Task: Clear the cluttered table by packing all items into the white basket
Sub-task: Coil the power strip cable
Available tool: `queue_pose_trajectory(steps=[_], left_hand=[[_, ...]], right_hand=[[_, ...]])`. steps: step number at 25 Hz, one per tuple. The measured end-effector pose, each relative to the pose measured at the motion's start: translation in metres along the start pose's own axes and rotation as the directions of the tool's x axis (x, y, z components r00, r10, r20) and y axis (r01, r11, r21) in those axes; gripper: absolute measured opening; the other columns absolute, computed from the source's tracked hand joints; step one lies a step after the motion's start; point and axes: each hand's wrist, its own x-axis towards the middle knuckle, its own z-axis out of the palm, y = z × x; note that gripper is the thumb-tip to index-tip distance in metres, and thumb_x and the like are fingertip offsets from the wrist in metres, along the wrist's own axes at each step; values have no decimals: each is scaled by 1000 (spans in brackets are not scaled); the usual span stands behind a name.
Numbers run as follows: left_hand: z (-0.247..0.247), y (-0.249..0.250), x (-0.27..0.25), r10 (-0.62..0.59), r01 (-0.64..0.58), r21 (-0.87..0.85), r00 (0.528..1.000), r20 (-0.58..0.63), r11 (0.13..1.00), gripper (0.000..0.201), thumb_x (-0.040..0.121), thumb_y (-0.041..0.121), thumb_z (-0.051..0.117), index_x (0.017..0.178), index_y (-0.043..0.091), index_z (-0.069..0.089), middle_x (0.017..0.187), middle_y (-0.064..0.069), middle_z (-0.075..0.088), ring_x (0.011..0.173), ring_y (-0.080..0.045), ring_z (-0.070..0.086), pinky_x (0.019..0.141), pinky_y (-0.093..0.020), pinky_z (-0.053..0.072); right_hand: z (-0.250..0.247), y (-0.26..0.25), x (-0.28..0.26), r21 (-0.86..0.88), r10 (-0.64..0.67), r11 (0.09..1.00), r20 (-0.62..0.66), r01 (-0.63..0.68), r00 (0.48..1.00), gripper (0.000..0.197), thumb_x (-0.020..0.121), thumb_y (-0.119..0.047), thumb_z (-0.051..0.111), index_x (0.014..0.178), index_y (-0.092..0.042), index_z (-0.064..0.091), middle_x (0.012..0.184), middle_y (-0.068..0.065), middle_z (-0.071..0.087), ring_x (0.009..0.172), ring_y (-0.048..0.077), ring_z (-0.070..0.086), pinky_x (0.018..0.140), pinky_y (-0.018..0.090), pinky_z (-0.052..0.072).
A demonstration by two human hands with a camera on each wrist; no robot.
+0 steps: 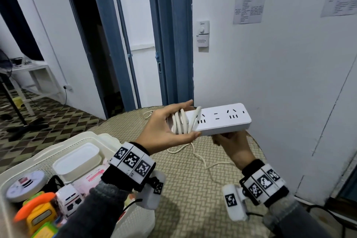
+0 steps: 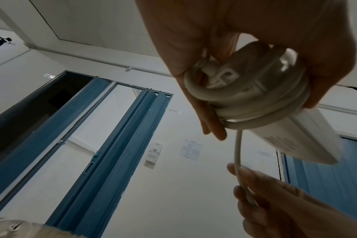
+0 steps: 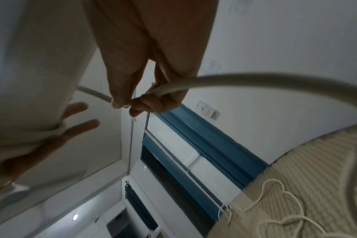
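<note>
A white power strip (image 1: 222,120) is held level above the round table. My left hand (image 1: 166,123) grips its left end, where several turns of the white cord (image 1: 180,123) are wrapped around it. The wrapped coil (image 2: 255,103) shows close up in the left wrist view. Below the strip, my right hand (image 1: 229,141) pinches the loose cord (image 3: 173,90) between thumb and fingers. More cord (image 1: 195,152) trails down onto the table. The white basket (image 1: 38,158) stands at lower left, holding several items.
The table (image 1: 193,189) has a beige woven cover. A thin white cable (image 3: 275,209) lies looped on it. Inside the basket are a white lidded box (image 1: 77,160), a round tin (image 1: 25,183) and colourful toys (image 1: 40,214). A wall and blue door frames stand behind.
</note>
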Motion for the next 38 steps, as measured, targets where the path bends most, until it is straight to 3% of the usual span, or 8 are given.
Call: queue_pose_trajectory(steps=[6,15,19,22,27,33,36,38], left_hand=[[2,-11,-2,29,-27,26,996,-80,999,56,69,21,85,119,15,61,114,2,65,105,-11,61,83,-18,50],[-6,-22,0,89,-78,254,996,-32,964,89,47,51,86,125,19,56,117,5,59,111,-5,55,97,-16,41],[5,-20,4,129,-117,341,992,-12,933,89,50,59,82,125,19,55,116,6,60,109,-6,55,96,-25,44],[20,-14,5,140,-134,337,990,6,932,84,53,57,84,122,18,57,113,5,60,105,-6,56,92,-21,43],[41,-3,2,242,-214,317,969,-51,924,68,63,34,87,120,10,59,112,1,61,104,-7,58,89,-17,44],[36,1,6,26,-43,302,998,59,952,80,57,58,81,126,24,57,117,13,59,109,3,54,92,-11,40],[33,8,10,57,-60,284,998,19,957,69,58,57,81,114,21,65,104,13,67,96,1,61,81,-15,48],[26,8,12,91,-83,268,996,-15,960,65,61,56,80,112,19,67,102,11,68,95,-3,64,81,-23,53]], right_hand=[[21,3,-32,-128,-69,984,383,127,921,27,84,-2,68,104,-19,70,83,-4,63,76,6,58,69,24,47],[-5,-30,-33,-512,-378,628,456,585,805,25,93,-26,51,104,-10,67,85,-12,46,80,-3,46,74,6,35],[-5,-49,-27,-552,-554,385,503,739,664,19,85,0,58,96,-12,67,83,-4,56,80,12,49,73,25,38],[-4,-68,-20,-536,-624,375,457,756,634,7,83,-7,66,85,-14,63,80,-7,58,77,12,47,72,29,36],[-27,-67,2,-718,-566,352,348,601,747,56,73,-65,57,110,-23,65,100,-6,65,94,14,54,80,27,31],[-29,-55,8,-753,-553,327,337,571,762,49,72,-66,56,82,-20,69,74,-9,65,68,14,58,66,27,34],[-25,-52,7,-747,-522,404,286,528,804,54,73,-72,51,89,-24,68,85,-13,65,79,9,56,74,26,32],[-26,-47,4,-669,-488,585,161,458,858,57,72,-70,58,112,-30,61,105,-14,60,95,5,52,84,22,35]])
